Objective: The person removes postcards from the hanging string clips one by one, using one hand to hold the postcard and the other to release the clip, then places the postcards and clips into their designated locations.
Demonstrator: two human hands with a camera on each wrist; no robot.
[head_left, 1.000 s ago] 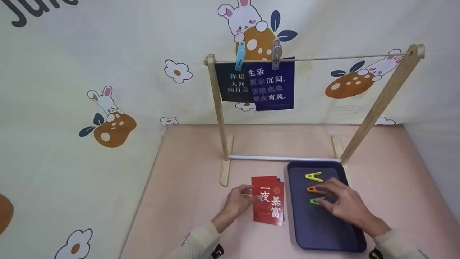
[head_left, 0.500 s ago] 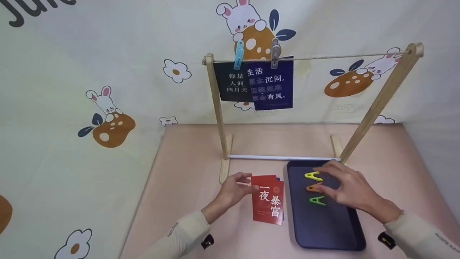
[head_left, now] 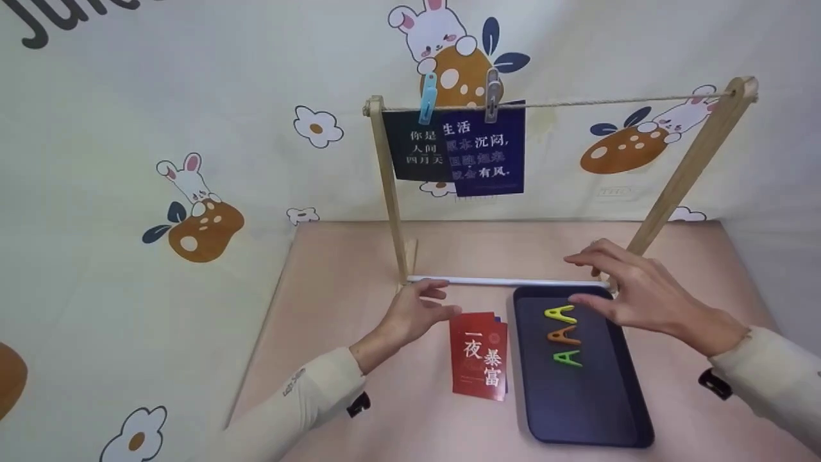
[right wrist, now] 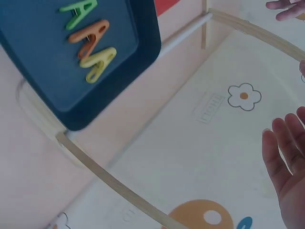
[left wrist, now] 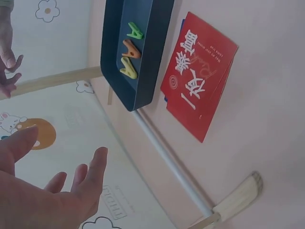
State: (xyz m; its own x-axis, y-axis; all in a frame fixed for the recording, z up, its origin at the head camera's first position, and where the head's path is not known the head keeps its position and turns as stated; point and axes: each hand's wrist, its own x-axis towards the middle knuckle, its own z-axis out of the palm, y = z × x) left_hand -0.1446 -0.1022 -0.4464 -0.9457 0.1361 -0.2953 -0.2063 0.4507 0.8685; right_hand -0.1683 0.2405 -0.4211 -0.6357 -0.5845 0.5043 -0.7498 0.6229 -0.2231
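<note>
My left hand [head_left: 410,314] is raised beyond the far left corner of a small stack of red cards [head_left: 478,359], fingers relaxed and holding nothing. My right hand [head_left: 648,292] hovers over the far right corner of the dark tray [head_left: 577,410], thumb and fingers spread apart with nothing between them. In the tray lie a yellow clothespin [head_left: 560,314], an orange clothespin [head_left: 563,335] and a green clothespin [head_left: 567,359] in a column. Both wrist views also show the hands bare, with the left palm [left wrist: 47,200] and right palm [right wrist: 293,191] empty.
Behind stands a wooden frame [head_left: 693,167] with a rope [head_left: 616,102] across its top. A blue clothespin [head_left: 428,99] and a grey clothespin [head_left: 492,96] clip a black card [head_left: 414,151] and an overlapping navy card [head_left: 490,154] there. A white rod [head_left: 507,282] joins its feet.
Both hands have risen and moved away toward the frame, the left off the red cards and the right off the clothespins. Cards and clothespins lie in place, the green clothespin now fully visible.
</note>
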